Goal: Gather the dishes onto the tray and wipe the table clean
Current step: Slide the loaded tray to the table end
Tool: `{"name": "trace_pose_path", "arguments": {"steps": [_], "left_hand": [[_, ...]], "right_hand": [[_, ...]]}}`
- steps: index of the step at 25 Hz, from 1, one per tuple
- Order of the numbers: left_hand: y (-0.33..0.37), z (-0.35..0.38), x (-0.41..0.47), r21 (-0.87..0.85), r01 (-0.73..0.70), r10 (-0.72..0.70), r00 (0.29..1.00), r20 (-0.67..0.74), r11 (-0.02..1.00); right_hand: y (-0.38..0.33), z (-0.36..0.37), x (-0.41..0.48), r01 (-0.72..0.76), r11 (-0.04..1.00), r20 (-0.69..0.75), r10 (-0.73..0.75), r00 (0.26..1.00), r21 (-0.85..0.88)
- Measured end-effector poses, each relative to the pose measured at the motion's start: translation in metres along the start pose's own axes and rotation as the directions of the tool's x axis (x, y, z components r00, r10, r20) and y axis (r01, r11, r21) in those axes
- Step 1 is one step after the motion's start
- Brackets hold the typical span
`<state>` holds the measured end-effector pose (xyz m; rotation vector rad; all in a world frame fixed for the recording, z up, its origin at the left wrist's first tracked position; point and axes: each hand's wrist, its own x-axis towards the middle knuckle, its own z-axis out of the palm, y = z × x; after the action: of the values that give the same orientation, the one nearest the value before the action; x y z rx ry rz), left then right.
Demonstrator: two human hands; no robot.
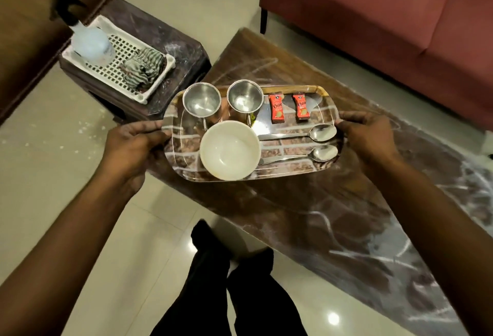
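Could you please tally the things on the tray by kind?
Steel cups: 2
White bowl: 1
Spoons: 2
Red sachets: 2
Total on the tray: 7

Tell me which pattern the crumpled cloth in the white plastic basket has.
The crumpled cloth has dark and pale stripes; the head view shows it best.

white bowl (230,150), brick-patterned tray (293,167), red sachets (276,108), striped cloth (144,70)

home living room, sofa (373,15), coffee table (333,215)
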<state>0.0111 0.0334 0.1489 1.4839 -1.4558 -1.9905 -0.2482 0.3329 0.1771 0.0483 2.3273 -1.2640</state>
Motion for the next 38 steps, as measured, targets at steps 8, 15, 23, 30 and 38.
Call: {"name": "trace_pose_path", "arguments": {"steps": [8, 15, 23, 30, 38], "left_hand": [[-0.003, -0.027, 0.002, -0.071, 0.085, -0.087, 0.996, -0.032, 0.994], [-0.055, -0.001, 0.018, -0.251, 0.173, -0.214, 0.966, -0.146, 0.952], [-0.11, 0.03, 0.067, -0.353, 0.247, -0.321, 0.932, -0.169, 0.902], [-0.152, 0.049, 0.102, -0.378, 0.326, -0.414, 0.892, -0.18, 0.866], [-0.166, 0.051, 0.116, -0.379, 0.349, -0.448, 0.867, -0.216, 0.857]], "right_hand": [[-0.068, 0.051, 0.079, 0.072, 0.997, 0.082, -0.071, 0.994, -0.015], [-0.097, 0.127, 0.167, 0.187, 0.966, 0.241, -0.142, 0.96, -0.177], [-0.084, 0.198, 0.237, 0.228, 0.937, 0.346, -0.128, 0.929, -0.266], [-0.06, 0.231, 0.275, 0.251, 0.92, 0.39, -0.122, 0.913, -0.301], [-0.045, 0.235, 0.284, 0.252, 0.913, 0.428, -0.097, 0.899, -0.322]]}}
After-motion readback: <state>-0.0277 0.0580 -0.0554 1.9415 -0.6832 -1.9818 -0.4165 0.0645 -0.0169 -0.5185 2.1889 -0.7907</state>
